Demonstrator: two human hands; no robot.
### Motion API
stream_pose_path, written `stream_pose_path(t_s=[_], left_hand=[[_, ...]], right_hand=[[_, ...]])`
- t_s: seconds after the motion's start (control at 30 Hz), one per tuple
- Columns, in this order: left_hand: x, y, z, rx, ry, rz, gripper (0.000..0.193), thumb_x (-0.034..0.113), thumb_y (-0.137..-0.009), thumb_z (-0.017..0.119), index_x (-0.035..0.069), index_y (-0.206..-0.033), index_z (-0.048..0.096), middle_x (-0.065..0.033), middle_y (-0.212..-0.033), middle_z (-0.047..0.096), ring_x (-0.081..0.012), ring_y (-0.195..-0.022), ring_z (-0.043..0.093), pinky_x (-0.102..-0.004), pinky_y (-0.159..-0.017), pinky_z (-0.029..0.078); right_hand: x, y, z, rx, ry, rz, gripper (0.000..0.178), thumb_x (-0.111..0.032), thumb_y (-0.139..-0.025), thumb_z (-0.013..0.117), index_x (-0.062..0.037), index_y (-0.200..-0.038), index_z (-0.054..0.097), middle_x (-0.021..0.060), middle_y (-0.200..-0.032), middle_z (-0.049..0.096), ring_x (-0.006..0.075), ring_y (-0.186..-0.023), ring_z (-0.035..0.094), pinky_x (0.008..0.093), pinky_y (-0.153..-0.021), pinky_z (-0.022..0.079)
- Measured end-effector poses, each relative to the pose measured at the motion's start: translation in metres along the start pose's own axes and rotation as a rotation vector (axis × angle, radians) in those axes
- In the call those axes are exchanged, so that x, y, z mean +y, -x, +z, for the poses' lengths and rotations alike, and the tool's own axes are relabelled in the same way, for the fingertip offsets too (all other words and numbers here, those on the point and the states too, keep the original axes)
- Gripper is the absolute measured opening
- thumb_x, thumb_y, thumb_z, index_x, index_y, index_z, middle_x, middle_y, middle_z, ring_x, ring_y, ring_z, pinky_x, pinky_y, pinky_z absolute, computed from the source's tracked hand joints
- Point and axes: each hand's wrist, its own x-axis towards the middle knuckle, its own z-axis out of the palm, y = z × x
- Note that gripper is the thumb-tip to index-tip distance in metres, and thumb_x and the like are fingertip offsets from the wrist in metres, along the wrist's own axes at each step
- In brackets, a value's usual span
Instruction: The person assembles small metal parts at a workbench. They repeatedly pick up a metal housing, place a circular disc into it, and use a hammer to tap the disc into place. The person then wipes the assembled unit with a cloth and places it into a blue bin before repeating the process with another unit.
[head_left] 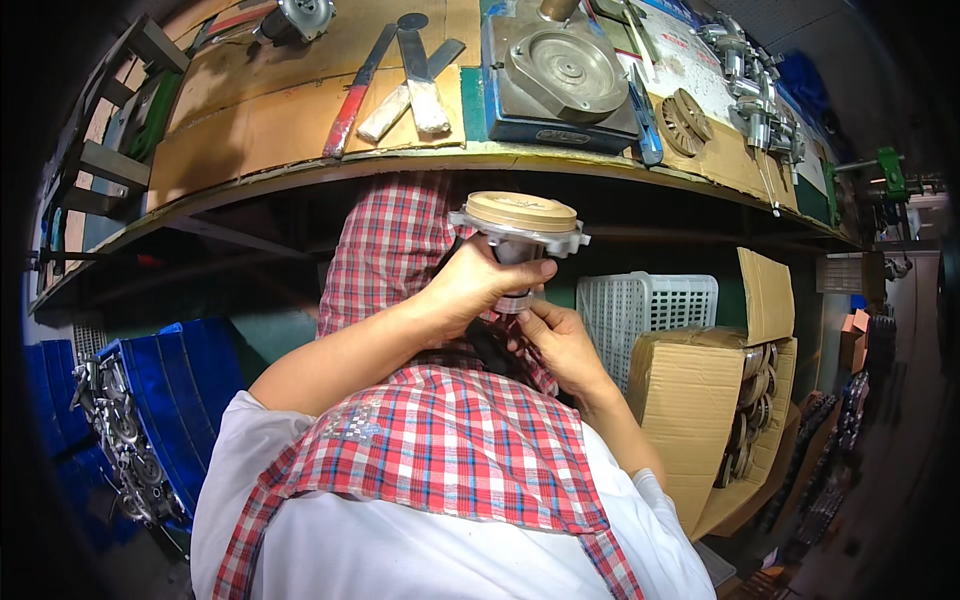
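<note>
Over my lap, my left hand (468,284) is wrapped round the neck of a silver metal housing (568,243), thumb across its front. A flat tan disc (522,210) sits on top of the housing, above the lugged flange. My right hand (562,345) is closed at the housing's lower end, its thumb by the rim there. Whatever lies between those right fingertips is hidden. Just below the two hands, something dark (490,348) shows against my checked apron (460,440).
Ahead, the workbench (250,130) bears scrapers (415,80), a round metal fixture (570,70), blue-handled pliers (645,120), a slotted ring (684,122) and metal housings (755,100). At right stand a white crate (640,300) and a carton of discs (690,420); blue bins (180,400) stand left.
</note>
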Motion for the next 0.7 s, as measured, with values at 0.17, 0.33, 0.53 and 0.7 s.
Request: stream_pose_path(t_s=[0.17,0.33,0.53,0.7], left_hand=[[-0.010,-0.008,-0.029,-0.194,0.299,-0.129,0.040,0.012,-0.085,0.074,-0.001,-0.119,0.058,-0.0128,-0.100,0.068,-0.0244,-0.092,0.067,-0.0385,-0.077,0.059],[-0.028,-0.019,-0.046,-0.381,0.424,-0.130,0.037,0.012,-0.083,0.075,0.001,-0.116,0.059,-0.0117,-0.099,0.066,-0.0246,-0.092,0.067,-0.0383,-0.080,0.058],[-0.030,-0.016,-0.052,-0.379,0.371,-0.176,0.054,0.017,-0.074,0.083,0.002,-0.118,0.055,-0.0053,-0.103,0.061,-0.0201,-0.099,0.063,-0.0380,-0.091,0.055],[-0.028,-0.015,-0.050,-0.379,0.406,-0.178,0.053,0.016,-0.073,0.082,0.004,-0.117,0.056,-0.0046,-0.100,0.060,-0.0200,-0.094,0.062,-0.0382,-0.088,0.054]], right_hand=[[0.006,-0.001,0.009,-0.048,-0.112,0.050,0.025,-0.020,-0.101,0.056,0.0026,-0.105,0.066,0.0047,-0.087,0.067,0.0092,-0.072,0.059,0.0232,-0.066,0.050],[0.007,-0.006,0.020,-0.038,-0.117,0.092,0.023,-0.019,-0.099,0.060,0.0020,-0.107,0.066,0.0044,-0.089,0.066,0.0085,-0.070,0.057,0.0232,-0.065,0.050],[0.011,-0.012,0.020,-0.066,-0.122,0.160,0.024,-0.015,-0.097,0.063,0.0048,-0.110,0.066,0.0037,-0.083,0.063,0.0087,-0.069,0.055,0.0234,-0.065,0.049],[0.020,-0.018,0.025,0.061,0.006,0.025,0.024,-0.018,-0.085,0.076,0.0024,-0.090,0.065,0.0025,-0.073,0.060,0.0114,-0.063,0.056,0.0253,-0.059,0.046]])
